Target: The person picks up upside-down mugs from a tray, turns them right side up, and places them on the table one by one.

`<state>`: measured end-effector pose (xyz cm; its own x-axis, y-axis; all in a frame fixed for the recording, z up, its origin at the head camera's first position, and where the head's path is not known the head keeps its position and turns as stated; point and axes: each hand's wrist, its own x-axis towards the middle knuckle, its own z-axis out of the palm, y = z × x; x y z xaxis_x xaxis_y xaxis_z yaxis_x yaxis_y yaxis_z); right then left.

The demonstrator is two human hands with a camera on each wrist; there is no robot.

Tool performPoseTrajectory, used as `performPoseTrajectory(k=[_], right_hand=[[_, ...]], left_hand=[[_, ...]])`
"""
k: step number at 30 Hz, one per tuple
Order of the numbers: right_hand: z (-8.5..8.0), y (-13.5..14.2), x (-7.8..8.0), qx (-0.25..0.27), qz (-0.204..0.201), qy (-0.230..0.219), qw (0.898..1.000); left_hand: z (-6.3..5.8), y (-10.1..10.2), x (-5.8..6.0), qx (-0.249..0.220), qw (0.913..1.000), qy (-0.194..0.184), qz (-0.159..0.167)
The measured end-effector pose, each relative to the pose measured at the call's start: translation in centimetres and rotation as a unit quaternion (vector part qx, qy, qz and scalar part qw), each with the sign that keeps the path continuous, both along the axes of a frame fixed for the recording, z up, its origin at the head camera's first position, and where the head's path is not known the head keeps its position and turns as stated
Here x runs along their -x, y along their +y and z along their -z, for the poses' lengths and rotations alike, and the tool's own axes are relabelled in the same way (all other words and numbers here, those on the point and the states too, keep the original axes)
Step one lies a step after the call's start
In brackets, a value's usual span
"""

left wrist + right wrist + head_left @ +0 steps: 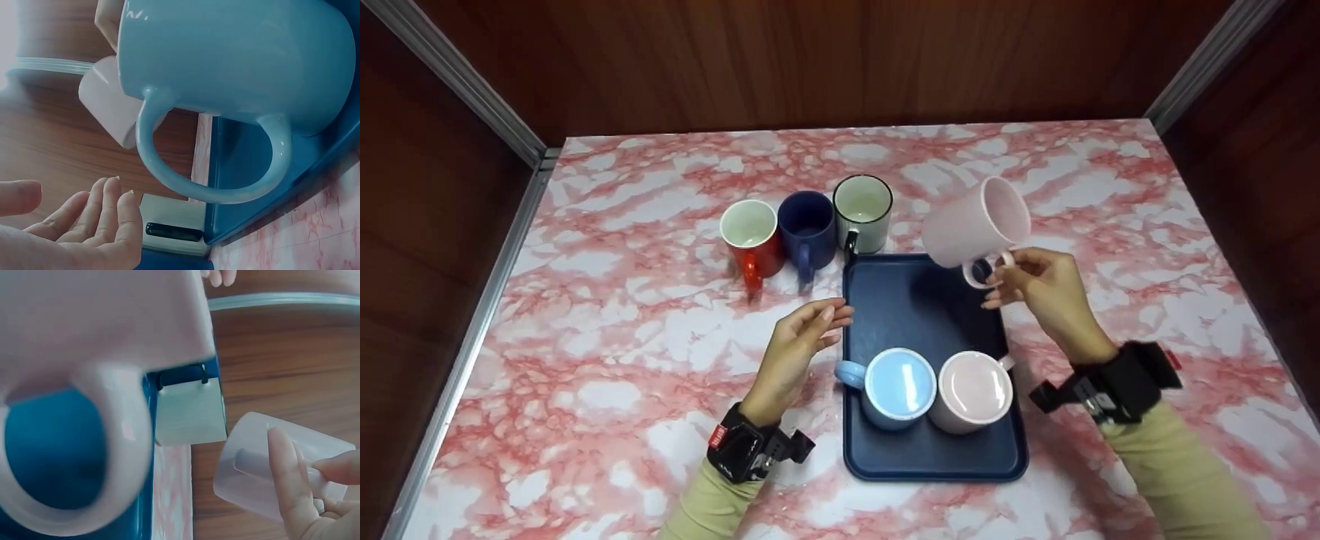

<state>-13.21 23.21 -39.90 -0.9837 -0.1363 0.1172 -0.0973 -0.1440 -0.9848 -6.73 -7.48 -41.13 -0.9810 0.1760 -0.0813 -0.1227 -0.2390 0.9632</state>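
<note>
My right hand (1054, 296) pinches the handle of a pale pink mug (960, 229), tilted above the back right part of a dark blue tray (934, 461). The mug's mouth faces right in the head view. In the right wrist view, thumb and fingers meet on the handle of this mug (256, 439). Beside the tray's left edge, my left hand (791, 345) holds nothing, its fingers extended. A light blue mug (900, 382), handle to the left, and a second pink mug (971, 394), handle to the back right, stand side by side on the tray's front half.
Behind the tray, to the left, a red mug (761, 255), a dark blue mug (814, 244) and a whitish mug with a black rim (872, 238) stand in a row, handles toward me. Brown wooden panels (840, 60) border the marbled table (607, 397) at the back and sides.
</note>
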Motion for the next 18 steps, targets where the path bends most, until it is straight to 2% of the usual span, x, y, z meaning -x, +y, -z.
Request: performPoseTrajectory(k=[1,2,7,9,14,18], right_hand=[[0.1,0.0,0.5,-0.002,-0.004,-0.005,1.000],[-1.3,-0.8,0.1,-0.028,0.005,-0.010,1.000],[1.6,0.3,3.7,0.000,-0.026,-0.050,0.998],[1.6,0.0,4.4,-0.014,-0.024,-0.064,0.998],[-1.2,-2.6,4.1,-0.120,0.003,-0.084,0.989],[-1.8,-3.5,4.8,-0.172,0.006,-0.101,0.980]], left_hand=[[0.0,0.0,0.0,-0.002,1.0000,-0.003,-0.001],[0.0,0.0,0.0,-0.004,1.0000,-0.005,-0.002],[0.0,-0.1,-0.1,-0.008,0.9998,-0.016,-0.008],[0.1,-0.1,-0.1,-0.005,0.9998,-0.019,-0.008],[0.2,-0.1,-0.2,0.006,0.9997,-0.021,-0.005],[0.2,-0.1,-0.1,0.013,0.9997,-0.019,-0.004]])
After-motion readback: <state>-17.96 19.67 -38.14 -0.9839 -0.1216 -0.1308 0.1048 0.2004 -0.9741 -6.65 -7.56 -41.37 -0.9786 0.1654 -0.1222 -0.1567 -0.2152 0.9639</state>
